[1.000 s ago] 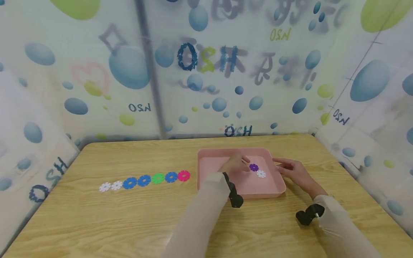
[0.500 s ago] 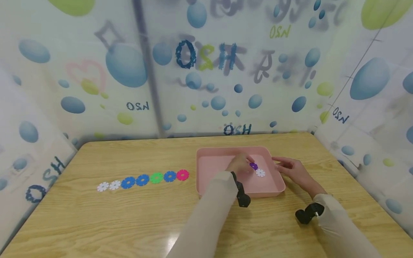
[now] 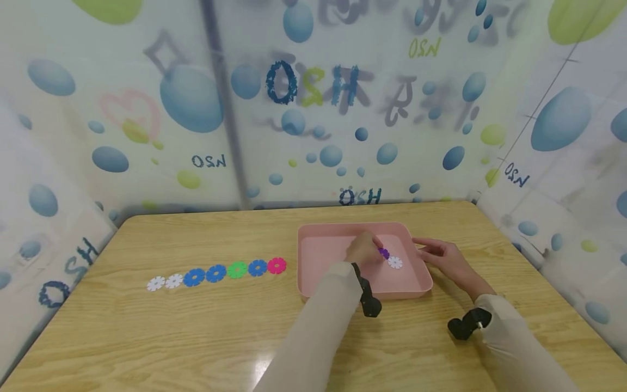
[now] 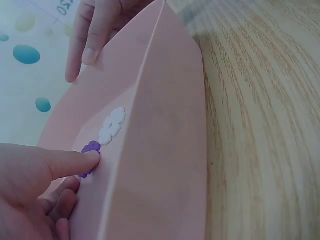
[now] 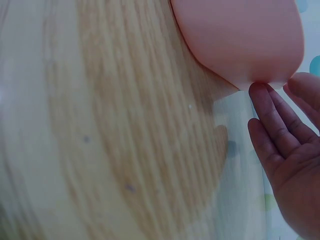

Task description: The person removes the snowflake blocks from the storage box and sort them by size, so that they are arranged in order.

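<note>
My left hand (image 3: pixel 363 248) reaches into the pink tray (image 3: pixel 323 232) and pinches a purple snowflake disc (image 4: pixel 91 146). In the left wrist view its thumb lies across the disc, the other fingers are curled, and the index fingertip is hidden. A white snowflake disc (image 3: pixel 394 262) lies on the tray floor close beside the purple one. At the tray's right wall my right hand (image 3: pixel 448 264) rests with fairly straight fingers. Its fingertips touch the wall from outside in the right wrist view.
Left of the tray, a row of snowflake discs lies on the wooden table (image 3: pixel 196 337): white ones, blue discs (image 3: pixel 216 273), a green disc (image 3: pixel 237 269) and a pink disc (image 3: pixel 277 265) nearest the tray. A patterned curtain (image 3: pixel 313 163) stands behind the table.
My left hand has moved slightly right within the tray and closed its thumb and finger on the purple disc. My right hand has stayed at the tray wall.
</note>
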The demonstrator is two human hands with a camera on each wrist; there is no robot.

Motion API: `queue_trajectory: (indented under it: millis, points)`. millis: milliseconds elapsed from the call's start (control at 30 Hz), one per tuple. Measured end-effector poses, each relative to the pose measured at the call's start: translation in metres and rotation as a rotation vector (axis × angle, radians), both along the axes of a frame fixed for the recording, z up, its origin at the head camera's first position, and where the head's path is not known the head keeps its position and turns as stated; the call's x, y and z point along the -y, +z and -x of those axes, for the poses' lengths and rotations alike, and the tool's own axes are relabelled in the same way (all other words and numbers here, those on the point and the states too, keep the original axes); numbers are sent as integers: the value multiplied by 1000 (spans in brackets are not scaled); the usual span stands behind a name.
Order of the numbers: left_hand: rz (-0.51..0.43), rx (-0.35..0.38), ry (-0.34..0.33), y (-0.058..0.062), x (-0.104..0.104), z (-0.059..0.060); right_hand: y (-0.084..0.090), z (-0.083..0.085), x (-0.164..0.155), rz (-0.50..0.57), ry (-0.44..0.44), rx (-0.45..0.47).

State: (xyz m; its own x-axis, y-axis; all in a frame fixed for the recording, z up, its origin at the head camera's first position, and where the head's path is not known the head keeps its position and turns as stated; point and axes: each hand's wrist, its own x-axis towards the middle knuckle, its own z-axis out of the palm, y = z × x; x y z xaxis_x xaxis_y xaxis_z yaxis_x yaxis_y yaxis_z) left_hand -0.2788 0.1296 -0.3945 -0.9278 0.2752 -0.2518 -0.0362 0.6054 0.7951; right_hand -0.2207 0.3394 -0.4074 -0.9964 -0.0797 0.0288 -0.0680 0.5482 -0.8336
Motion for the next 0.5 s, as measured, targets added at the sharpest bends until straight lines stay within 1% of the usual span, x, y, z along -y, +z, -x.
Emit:
queue_trajectory:
  millis: [300, 400, 500]
  points:
    - [-69, 17, 18, 0, 4, 0, -1, 0, 0, -5, 2, -1]
    - [-76, -1, 8, 2, 6, 0, 0, 0, 0, -6, 0, 2]
    - [-75, -32, -20, 3, 8, 2, 0, 0, 0, -8, 2, 1]
